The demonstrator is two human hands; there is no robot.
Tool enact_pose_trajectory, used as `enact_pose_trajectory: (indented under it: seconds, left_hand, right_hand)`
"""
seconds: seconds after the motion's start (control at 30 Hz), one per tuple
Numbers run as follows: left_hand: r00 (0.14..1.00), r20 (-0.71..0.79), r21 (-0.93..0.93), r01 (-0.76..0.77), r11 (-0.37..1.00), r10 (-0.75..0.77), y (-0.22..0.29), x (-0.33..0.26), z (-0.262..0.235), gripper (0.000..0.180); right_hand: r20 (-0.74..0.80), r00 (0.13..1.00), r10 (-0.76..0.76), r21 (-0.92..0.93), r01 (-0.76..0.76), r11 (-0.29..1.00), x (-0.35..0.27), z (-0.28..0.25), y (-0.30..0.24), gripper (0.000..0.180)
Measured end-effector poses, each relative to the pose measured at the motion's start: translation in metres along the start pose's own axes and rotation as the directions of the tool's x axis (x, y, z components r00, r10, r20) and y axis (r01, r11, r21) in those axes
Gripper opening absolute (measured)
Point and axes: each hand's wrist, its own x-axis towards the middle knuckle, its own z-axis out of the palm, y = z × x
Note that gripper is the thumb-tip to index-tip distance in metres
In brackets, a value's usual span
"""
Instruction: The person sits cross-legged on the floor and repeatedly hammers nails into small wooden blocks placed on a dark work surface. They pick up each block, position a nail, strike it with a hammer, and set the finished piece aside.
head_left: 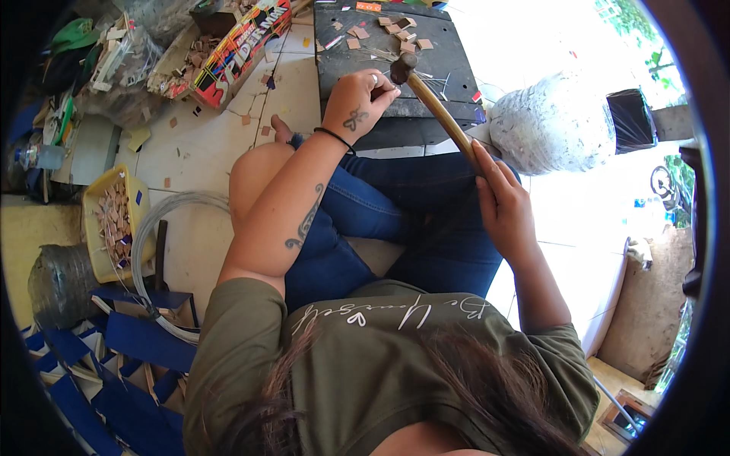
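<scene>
My right hand (502,199) is closed round the lower end of the wooden handle of a hammer (441,112). The hammer's dark rusty head is over a low black table (356,44), just past the fingertips of my left hand (360,100). Thumb and fingers of that left hand are pinched together above the table's near part; what they hold is too small to make out. Thin pale wire-like sticks (435,85) lie on the tabletop beside the hammer head. Several small brown square pieces (407,35) are scattered farther back.
An open printed box (242,55) of brown pieces stands far left, near stuffed plastic bags (131,72). At left are a yellow tub (93,228) of pieces, a coil of grey wire (138,251) and blue boxes (144,338). A bulging white sack (553,123) sits right of the table.
</scene>
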Motion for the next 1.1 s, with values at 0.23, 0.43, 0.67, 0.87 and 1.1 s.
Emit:
enact_pose_trajectory:
  seconds: [0.23, 0.43, 0.67, 0.87, 1.1]
  left_hand:
    - [0.997, -0.027, 0.027, -0.067, 0.997, 0.068, -0.001, 0.000, 0.001, 0.011]
    - [0.997, -0.022, 0.026, -0.074, 0.997, 0.075, -0.002, 0.000, 0.001, 0.012]
    - [0.998, -0.018, 0.034, -0.061, 0.998, 0.062, -0.005, -0.002, 0.002, 0.011]
    - [0.996, -0.032, 0.026, -0.084, 0.996, 0.085, -0.003, -0.003, 0.002, 0.011]
    - [0.982, -0.190, 0.074, -0.006, 0.997, 0.020, -0.004, -0.001, -0.052, 0.014]
  right_hand:
    - [0.026, 0.999, 0.032, 0.010, -0.032, 0.999, 0.001, 0.002, 0.004, 0.050]
    - [0.006, 1.000, 0.016, -0.028, -0.016, 0.999, -0.003, 0.007, 0.006, 0.051]
    - [-0.026, 0.999, 0.021, 0.016, -0.020, 1.000, -0.005, 0.016, 0.005, 0.051]
    - [-0.014, 0.983, 0.182, 0.233, -0.174, 0.957, 0.013, 0.019, 0.026, 0.042]
    - [-0.141, 0.949, 0.282, -0.321, -0.313, 0.894, 0.098, 0.052, 0.085, 0.035]
